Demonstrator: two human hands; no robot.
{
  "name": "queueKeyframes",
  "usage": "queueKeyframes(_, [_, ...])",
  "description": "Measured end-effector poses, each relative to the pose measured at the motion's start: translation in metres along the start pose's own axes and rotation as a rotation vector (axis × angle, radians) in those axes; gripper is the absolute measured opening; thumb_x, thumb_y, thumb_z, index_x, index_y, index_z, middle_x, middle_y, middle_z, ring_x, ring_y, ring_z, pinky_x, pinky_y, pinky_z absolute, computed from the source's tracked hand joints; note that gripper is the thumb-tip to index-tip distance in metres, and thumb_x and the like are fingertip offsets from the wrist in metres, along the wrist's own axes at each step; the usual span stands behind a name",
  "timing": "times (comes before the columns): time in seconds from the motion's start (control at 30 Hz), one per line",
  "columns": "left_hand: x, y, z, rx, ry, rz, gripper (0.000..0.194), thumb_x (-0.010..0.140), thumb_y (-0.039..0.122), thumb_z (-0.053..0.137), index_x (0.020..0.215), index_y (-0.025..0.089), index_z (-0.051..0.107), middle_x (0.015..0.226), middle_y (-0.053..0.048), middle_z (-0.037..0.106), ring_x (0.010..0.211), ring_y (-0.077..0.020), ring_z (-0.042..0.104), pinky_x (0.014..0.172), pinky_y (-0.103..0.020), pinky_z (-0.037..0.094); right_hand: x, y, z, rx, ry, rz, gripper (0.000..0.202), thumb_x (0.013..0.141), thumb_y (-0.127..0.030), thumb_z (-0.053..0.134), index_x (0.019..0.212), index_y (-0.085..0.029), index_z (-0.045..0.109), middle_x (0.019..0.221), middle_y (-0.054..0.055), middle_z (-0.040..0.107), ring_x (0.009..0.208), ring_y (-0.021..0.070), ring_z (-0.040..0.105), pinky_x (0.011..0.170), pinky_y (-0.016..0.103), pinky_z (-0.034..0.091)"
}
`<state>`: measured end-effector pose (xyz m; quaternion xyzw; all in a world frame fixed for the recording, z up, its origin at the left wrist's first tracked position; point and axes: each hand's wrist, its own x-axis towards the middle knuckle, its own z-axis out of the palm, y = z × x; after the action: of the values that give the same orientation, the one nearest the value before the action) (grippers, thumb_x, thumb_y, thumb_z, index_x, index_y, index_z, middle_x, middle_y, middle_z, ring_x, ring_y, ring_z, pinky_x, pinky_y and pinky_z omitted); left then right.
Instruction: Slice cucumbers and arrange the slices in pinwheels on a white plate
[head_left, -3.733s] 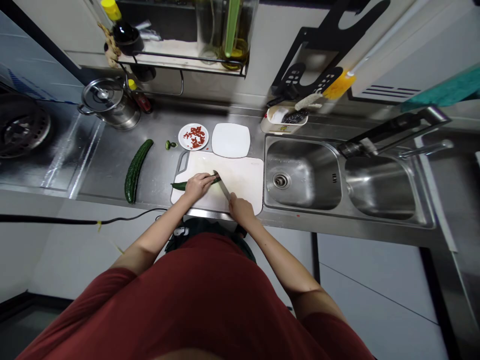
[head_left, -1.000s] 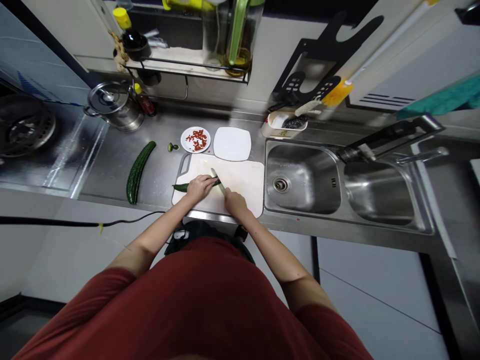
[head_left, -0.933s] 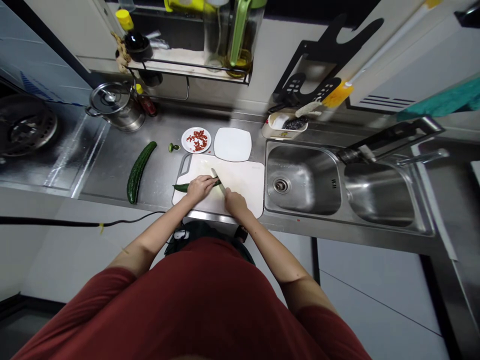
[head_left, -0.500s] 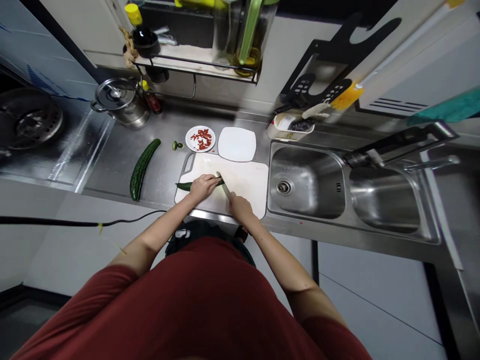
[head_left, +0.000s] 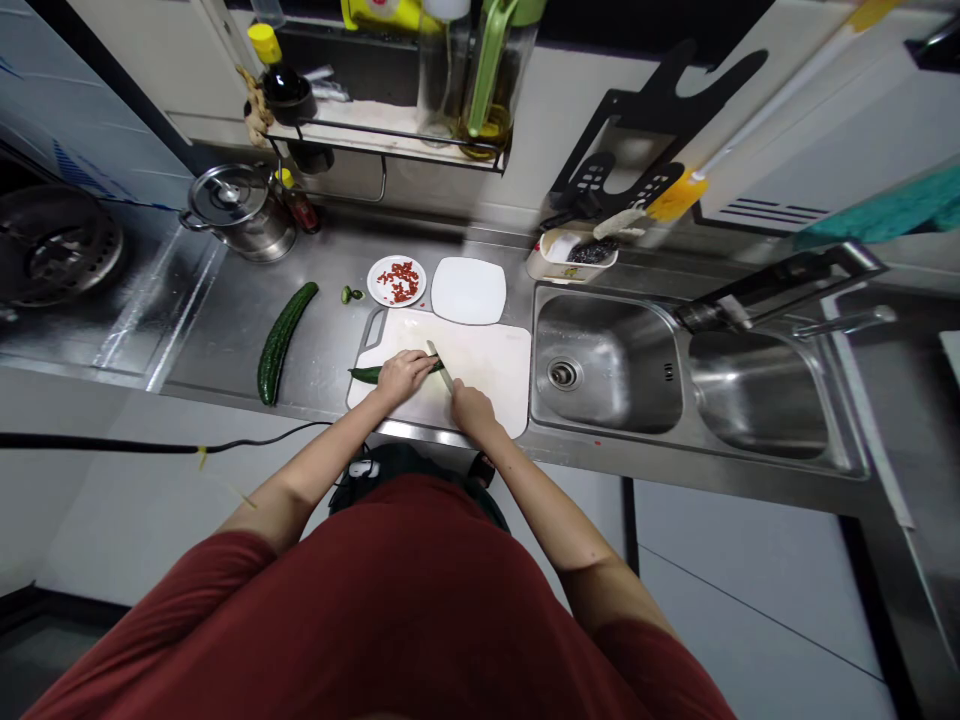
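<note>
A green cucumber [head_left: 364, 375] lies across the left half of a white cutting board [head_left: 487, 365]. My left hand [head_left: 403, 377] is closed over it from above, hiding its middle. In my right hand [head_left: 472, 408] is a knife [head_left: 441, 368], gripped by the handle, its blade slanting up and left beside the cucumber's right end. Whether the edge is in the flesh I cannot tell. A second, whole cucumber [head_left: 287, 342] rests on the steel counter to the left. Small green cucumber ends [head_left: 346, 295] sit behind the board.
Behind the board stand a plate of chopped red pieces [head_left: 397, 281] and a white square plate [head_left: 469, 291]. A double sink [head_left: 611, 365] adjoins on the right. At the back left are a lidded pot [head_left: 238, 212] and a small sauce bottle [head_left: 300, 205]; a shelf [head_left: 390, 135] hangs above.
The camera view has shifted slightly. Both hands keep their hold on the cucumber and the knife, with hardly any visible movement over the board.
</note>
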<state>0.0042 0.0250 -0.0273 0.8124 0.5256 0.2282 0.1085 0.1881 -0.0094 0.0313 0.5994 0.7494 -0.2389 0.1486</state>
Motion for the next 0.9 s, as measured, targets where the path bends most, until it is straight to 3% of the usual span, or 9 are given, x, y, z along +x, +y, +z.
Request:
queueKeyframes(0.27, [0.000,0.002,-0.002,0.001,0.005,-0.010,0.029,0.094,0.035,0.048,0.111,0.027,0.071,0.104,-0.006,0.069,0.093,-0.0167,0.061,0.082,-0.030,0.049,-0.008,-0.005,0.000,0.012,0.003,0.035,0.028,0.093,-0.009,0.034,0.119,-0.014,0.044,0.101,0.015,0.067,0.095,0.0227,0.066,0.078,0.031,0.048])
queueKeyframes(0.53, [-0.001,0.003,-0.003,0.015,0.005,-0.016,0.030,0.095,0.036,0.047,0.109,0.027,0.071,0.104,-0.004,0.069,0.093,-0.0166,0.061,0.078,-0.028,0.048,-0.026,0.003,0.014,-0.012,-0.035,0.049,0.028,0.092,-0.008,0.033,0.118,-0.013,0.044,0.098,0.016,0.068,0.092,0.0241,0.067,0.076,0.032,0.048])
queueKeyframes(0.9, [-0.001,0.002,-0.001,0.000,0.021,-0.013,0.029,0.095,0.035,0.047,0.110,0.027,0.071,0.103,-0.005,0.069,0.094,-0.0168,0.061,0.082,-0.030,0.049,0.001,-0.011,0.002,0.005,0.024,0.040,0.027,0.093,-0.008,0.033,0.118,-0.014,0.042,0.100,0.015,0.067,0.094,0.0233,0.067,0.077,0.032,0.049])
